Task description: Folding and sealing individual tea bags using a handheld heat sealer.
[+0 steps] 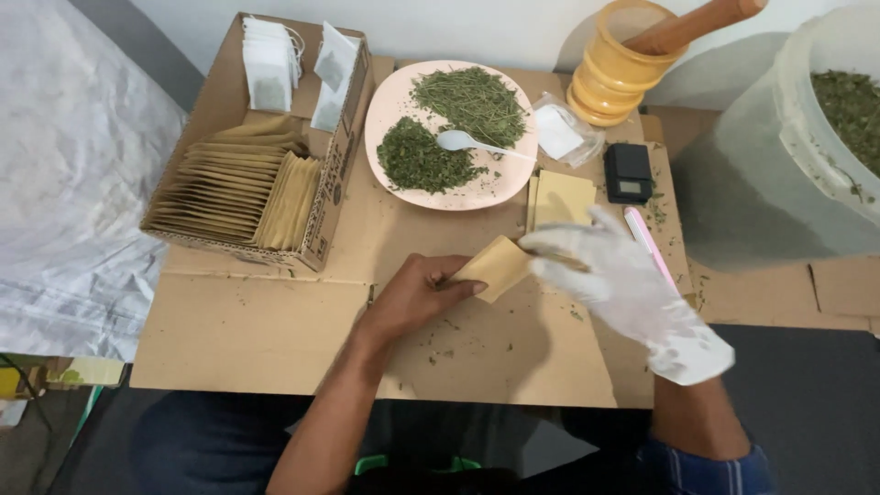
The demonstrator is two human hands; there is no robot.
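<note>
The large plastic tub (825, 137) of dried herbs runs off the right edge, and the wooden pestle (701, 20) is cropped at the top. The right hand (623, 284) is motion-blurred and covers one end of the small brown envelope (500, 266). The digital scale (628, 172) display is too small to tell.

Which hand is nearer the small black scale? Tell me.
Right. The gloved right hand lies just below the black scale; the bare left hand sits farther off, down-left.

Cardboard-covered desk (275, 339) carries a box of envelopes (261, 174), pink plate (385, 110) w/ herbs, black scale (629, 172), wooden mortar (616, 69), pink pen (646, 236) — plus herb crumbs (449, 353).
</note>
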